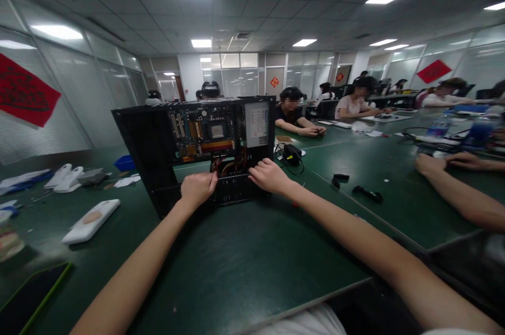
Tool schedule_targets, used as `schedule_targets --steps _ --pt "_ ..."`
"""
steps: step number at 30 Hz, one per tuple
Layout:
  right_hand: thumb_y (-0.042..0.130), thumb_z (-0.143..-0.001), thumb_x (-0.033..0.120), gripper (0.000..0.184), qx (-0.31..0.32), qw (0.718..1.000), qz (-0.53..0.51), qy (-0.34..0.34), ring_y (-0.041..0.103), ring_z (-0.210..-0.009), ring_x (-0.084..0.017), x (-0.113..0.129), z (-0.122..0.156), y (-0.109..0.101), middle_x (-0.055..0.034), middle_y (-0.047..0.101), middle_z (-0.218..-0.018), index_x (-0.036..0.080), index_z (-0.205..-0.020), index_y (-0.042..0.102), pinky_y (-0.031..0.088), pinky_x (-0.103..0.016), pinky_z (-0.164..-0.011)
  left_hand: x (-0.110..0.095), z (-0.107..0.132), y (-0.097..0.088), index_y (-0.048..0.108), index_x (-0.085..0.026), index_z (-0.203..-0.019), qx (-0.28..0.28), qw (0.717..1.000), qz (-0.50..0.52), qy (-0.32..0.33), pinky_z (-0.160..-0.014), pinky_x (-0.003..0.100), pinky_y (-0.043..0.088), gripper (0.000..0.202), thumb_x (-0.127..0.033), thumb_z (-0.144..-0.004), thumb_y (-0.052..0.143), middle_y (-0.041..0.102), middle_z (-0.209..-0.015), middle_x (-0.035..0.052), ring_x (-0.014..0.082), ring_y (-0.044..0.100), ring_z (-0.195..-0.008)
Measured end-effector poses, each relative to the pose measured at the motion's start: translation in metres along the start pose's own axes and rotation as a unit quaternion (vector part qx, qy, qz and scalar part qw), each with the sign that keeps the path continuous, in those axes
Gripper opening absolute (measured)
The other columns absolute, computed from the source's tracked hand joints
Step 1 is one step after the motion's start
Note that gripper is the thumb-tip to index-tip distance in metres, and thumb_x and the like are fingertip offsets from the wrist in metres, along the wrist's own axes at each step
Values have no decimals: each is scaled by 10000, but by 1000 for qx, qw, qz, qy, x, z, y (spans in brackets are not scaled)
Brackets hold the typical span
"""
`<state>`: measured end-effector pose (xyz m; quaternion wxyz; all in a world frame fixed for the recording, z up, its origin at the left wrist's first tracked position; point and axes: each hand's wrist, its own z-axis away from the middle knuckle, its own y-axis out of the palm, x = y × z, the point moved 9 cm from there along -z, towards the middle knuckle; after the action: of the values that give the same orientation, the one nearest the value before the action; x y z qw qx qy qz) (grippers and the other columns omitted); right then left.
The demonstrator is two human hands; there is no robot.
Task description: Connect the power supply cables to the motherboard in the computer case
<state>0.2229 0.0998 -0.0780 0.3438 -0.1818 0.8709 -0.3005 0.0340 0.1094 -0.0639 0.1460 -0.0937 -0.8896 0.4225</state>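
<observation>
An open black computer case point(158, 151) stands upright on the green table point(244, 251), its side panel off. Inside I see a motherboard point(201, 132), a silver power supply point(257, 123) and a bunch of red and orange cables point(231, 164). My left hand point(198, 188) is curled into a fist at the lower front edge of the case, next to the cables. My right hand point(268, 174) rests with fingers bent on the same lower edge, fingertips at the cables. What the fingers grip is hidden.
A white foam block point(91, 220) and white parts point(65, 177) lie on the left. A dark tablet point(27, 298) sits at the near left corner. Black small parts point(366, 193) lie right. A neighbour's forearm point(457, 193) reaches in from the right. Other people sit at far tables.
</observation>
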Motion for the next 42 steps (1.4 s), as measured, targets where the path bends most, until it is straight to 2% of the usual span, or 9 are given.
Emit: schedule_targets --steps 8,11,14,19,23,27,32,36,42 --pt "463 -1013 286 266 -34 999 9 -37 536 -728 -192 0 3 -1 -75 669 -770 131 -938 666 308 -342 -774 -2 3 -1 730 -158 -755 6 1000 19 -3 -556 285 306 604 -440 -1029 272 747 -795 112 224 669 -676" --pt "469 -1008 259 241 -55 993 10 -101 533 -759 -192 -4 8 -5 -66 666 -775 135 -968 671 327 -335 -796 6 -1 -3 754 -197 -752 19 997 53 -46 -569 286 308 571 -477 -1009 328 758 -809 90 237 677 -716" --pt "473 -1010 250 252 -79 983 24 -163 539 -845 -206 -8 15 -9 -60 659 -756 153 -883 668 344 -329 -856 21 -6 -8 779 -260 -810 9 987 115 -114 -582 283 315 505 -515 -986 381 770 -841 57 244 688 -787" --pt "494 -1007 253 295 -101 986 10 -132 487 -745 -200 -14 17 -14 -36 609 -643 172 -763 640 354 -337 -837 29 -12 -3 801 -321 -816 50 970 166 -169 -607 294 351 486 -580 -950 412 767 -820 32 256 692 -816" --pt "502 -1004 249 308 -109 987 -7 -115 472 -708 -193 -7 13 -21 -42 593 -620 166 -739 637 355 -340 -824 44 -15 1 810 -345 -885 37 957 172 -231 -627 302 376 470 -605 -925 422 773 -855 36 269 692 -832" --pt "500 -1000 219 313 -122 984 4 -129 479 -671 -189 15 6 -39 -30 570 -564 165 -721 634 351 -344 -811 70 -21 11 799 -295 -799 7 948 189 -256 -628 300 362 495 -596 -913 424 763 -813 59 269 684 -836" --pt "481 -1007 280 366 -128 983 19 -130 509 -620 -190 62 -11 -63 -32 561 -538 150 -708 648 352 -357 -757 106 -32 33 779 -230 -755 -27 928 254 -273 -596 291 333 513 -591 -897 443 723 -718 59 221 641 -699" --pt "468 -1014 321 412 -100 988 35 -108 528 -559 -180 97 -33 -71 -39 586 -542 134 -698 656 379 -382 -831 121 -39 45 753 -157 -725 -37 921 305 -238 -562 269 321 534 -562 -890 445 656 -615 48 167 561 -592" --pt "449 -1027 356 457 -70 986 33 -147 554 -511 -175 148 -62 -81 -71 657 -599 100 -736 689 433 -411 -796 135 -37 40 703 -118 -652 -43 937 301 -170 -531 260 265 540 -533 -891 453 535 -527 6 122 447 -527"
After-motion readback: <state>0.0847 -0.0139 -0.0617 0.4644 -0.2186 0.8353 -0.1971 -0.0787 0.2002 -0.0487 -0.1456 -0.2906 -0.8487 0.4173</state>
